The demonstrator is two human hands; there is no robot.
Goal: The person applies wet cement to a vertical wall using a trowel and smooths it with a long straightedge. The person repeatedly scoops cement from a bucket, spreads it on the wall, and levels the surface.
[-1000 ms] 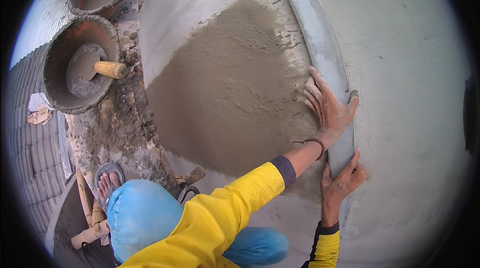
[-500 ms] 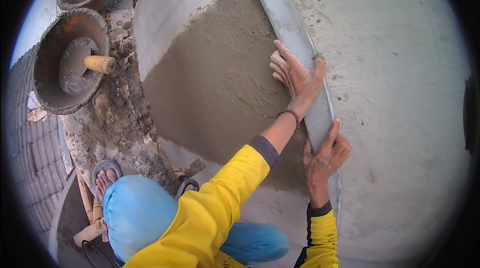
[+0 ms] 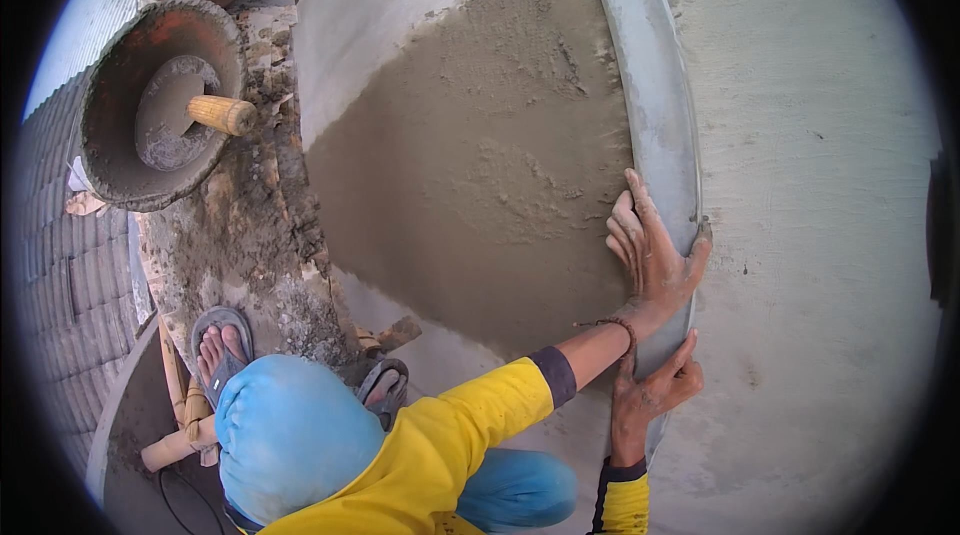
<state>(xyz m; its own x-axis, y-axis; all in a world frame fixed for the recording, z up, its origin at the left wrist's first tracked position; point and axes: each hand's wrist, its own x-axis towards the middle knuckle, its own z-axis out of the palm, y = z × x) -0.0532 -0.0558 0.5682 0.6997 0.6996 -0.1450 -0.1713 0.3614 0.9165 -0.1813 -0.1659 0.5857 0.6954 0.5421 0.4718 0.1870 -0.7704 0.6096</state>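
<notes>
Grey wall (image 3: 800,185): wet mortar patch (image 3: 440,165) shows more of its right side now. Straightedge (image 3: 660,95) has shifted right versus half a second ago, lying along the patch's right margin, so less of the mortar is covered. Left hand (image 3: 655,260) clasps it across both edges, fingers spread; right hand (image 3: 655,395) pinches it lower down.
</notes>
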